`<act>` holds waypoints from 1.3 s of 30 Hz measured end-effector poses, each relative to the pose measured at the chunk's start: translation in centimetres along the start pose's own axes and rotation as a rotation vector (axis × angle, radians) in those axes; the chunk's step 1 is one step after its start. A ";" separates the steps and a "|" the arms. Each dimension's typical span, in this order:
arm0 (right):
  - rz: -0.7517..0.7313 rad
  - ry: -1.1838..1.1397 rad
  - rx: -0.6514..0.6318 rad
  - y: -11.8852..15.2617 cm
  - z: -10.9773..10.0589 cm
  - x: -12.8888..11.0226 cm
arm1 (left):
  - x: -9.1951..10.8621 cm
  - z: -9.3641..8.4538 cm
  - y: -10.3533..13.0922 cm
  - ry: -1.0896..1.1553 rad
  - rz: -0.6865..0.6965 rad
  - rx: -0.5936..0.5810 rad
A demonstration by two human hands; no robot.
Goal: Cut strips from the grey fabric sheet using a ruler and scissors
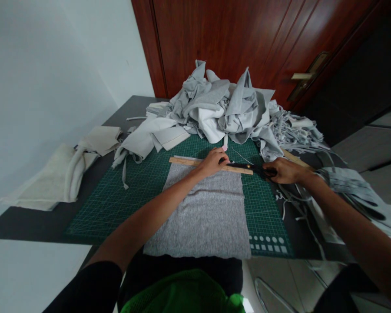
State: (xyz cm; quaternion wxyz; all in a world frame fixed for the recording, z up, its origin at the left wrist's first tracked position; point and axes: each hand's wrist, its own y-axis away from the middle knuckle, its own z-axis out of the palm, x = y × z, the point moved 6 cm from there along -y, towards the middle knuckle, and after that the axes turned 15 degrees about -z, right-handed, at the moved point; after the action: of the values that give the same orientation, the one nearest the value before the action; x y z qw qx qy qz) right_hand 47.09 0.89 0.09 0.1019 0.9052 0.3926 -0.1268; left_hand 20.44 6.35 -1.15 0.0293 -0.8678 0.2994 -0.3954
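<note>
A grey knit cloth (pixel 208 213) lies flat on the green cutting mat (pixel 117 195), its near edge at the table's front. Across its far end rests a wooden ruler (pixel 237 170). My left hand (pixel 213 161) is closed at the ruler and the cloth's far edge, beside a small dark loop; what its fingers pinch is too small to tell. My right hand (pixel 282 170) is wrapped round the handles of black scissors (pixel 247 166), whose blades point left along the ruler toward my left hand.
Grey and white fabric pieces (pixel 211 104) are heaped at the back, with thin scraps (pixel 295 130) to their right. Folded cream cloths (pixel 52 178) lie at the left. Striped fabric (pixel 355 187) and loose strips are at the right. A wooden door (pixel 221 39) stands behind.
</note>
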 end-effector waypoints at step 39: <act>-0.004 0.026 0.015 -1.6 0.0 -1.5 | -0.1 -1.4 -0.7 0.117 0.053 -0.012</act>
State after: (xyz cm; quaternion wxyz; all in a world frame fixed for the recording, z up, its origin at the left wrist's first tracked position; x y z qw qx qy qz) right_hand 44.95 0.98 0.42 0.0898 0.9068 0.3946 -0.1183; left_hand 19.79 7.20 -0.07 0.0171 -0.8353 0.3258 -0.4426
